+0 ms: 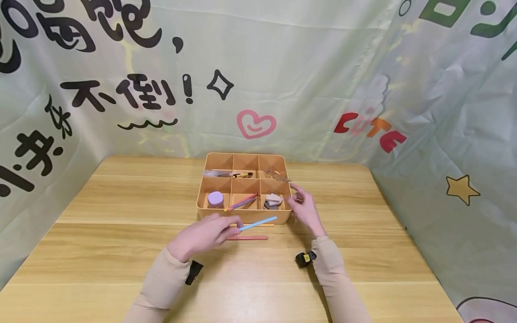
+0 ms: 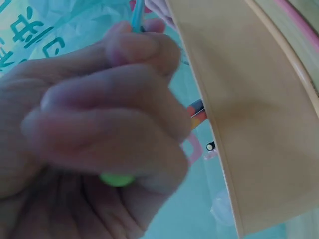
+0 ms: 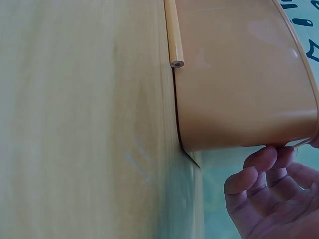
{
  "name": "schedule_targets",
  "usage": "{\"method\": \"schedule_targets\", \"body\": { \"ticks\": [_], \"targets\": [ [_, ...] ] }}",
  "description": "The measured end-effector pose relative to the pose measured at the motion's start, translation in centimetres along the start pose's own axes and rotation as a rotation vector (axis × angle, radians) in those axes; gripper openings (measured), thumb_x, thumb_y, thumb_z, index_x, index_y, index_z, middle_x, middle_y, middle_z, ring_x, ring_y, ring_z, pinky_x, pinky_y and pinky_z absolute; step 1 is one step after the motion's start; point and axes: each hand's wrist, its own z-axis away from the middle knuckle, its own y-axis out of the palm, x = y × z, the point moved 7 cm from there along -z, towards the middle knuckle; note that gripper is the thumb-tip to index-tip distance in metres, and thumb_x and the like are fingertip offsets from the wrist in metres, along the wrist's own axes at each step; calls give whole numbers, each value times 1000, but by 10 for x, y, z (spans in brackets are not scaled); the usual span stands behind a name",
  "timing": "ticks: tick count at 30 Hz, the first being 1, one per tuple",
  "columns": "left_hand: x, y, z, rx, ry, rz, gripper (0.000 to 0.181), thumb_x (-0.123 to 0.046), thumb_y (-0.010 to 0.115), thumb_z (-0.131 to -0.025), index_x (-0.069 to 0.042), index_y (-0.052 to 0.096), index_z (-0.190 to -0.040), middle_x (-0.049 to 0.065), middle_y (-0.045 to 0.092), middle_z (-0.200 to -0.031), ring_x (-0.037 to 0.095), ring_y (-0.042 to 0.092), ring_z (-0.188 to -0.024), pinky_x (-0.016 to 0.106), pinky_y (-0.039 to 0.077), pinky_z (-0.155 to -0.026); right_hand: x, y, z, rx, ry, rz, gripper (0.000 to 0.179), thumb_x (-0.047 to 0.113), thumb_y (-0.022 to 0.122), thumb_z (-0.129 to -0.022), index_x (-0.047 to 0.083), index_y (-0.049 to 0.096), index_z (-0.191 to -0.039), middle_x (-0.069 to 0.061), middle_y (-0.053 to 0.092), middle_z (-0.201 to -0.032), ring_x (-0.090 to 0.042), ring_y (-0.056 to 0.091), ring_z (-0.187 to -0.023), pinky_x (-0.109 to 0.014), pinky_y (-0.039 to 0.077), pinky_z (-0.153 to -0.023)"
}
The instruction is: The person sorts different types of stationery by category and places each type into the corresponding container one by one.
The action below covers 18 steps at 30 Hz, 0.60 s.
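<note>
My left hand (image 1: 208,235) pinches a slim light blue pencil (image 1: 258,223) between thumb and fingers, in front of an orange compartment box (image 1: 242,216). Close up, the left hand (image 2: 114,114) has its fingers curled, with a rounded green end (image 2: 117,179) showing near the palm. At the box's right side, my right hand (image 1: 305,208) holds the wall by the rim; its fingertips (image 3: 261,159) touch the side. An orange-yellow pencil (image 3: 174,35) lies along the box's front, and a red pencil (image 1: 250,238) lies nearer to me.
Inside the box are a purple-lidded jar (image 1: 216,199), coloured pencils or pens (image 1: 242,202), small grey and white pieces (image 1: 273,200), a clear-wrapped item (image 1: 217,173) and dark-and-gold pens (image 1: 242,175). A printed cloth (image 1: 282,58) surrounds the wooden table (image 1: 121,251).
</note>
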Motion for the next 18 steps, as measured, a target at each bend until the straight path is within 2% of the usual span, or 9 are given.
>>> {"method": "schedule_targets", "body": {
  "ticks": [2,6,10,14,18],
  "targets": [
    [-1,-4,0,-27,28,-18,12,-20,54,-104,-14,64,-103,-14,38,-64,-4,32,-53,15,30,-52,0,0,0,2,2,1,55,5,59,-97,-4,43,-149,0,54,-73,-13,51,-52,-22,45,-48],
    [-3,-12,-1,-108,25,-52,12,-23,56,-103,-16,66,-105,-14,40,-66,-3,32,-56,16,32,-53,-2,0,-1,3,2,-5,55,4,58,-97,-5,42,-150,1,54,-73,-12,51,-52,-22,45,-48],
    [-3,-23,1,-222,-5,-103,13,-26,59,-102,-19,68,-107,-13,40,-66,-1,32,-57,17,30,-52,-3,0,-2,-5,-2,-2,55,4,57,-97,-4,43,-149,0,55,-74,-10,50,-51,-21,44,-48],
    [-6,-35,4,-347,-5,-138,13,-26,62,-100,-19,72,-105,-12,45,-68,1,35,-58,18,32,-54,-3,0,-1,-18,-14,4,53,4,58,-96,-4,46,-147,-1,55,-74,-9,49,-51,-20,44,-48],
    [-7,-44,6,-452,4,-112,14,-25,65,-99,-17,76,-102,-10,48,-68,2,36,-59,18,33,-55,-2,0,0,-22,-19,4,53,4,58,-96,-4,47,-147,-3,55,-74,-9,49,-50,-21,44,-47]
  ]
}}
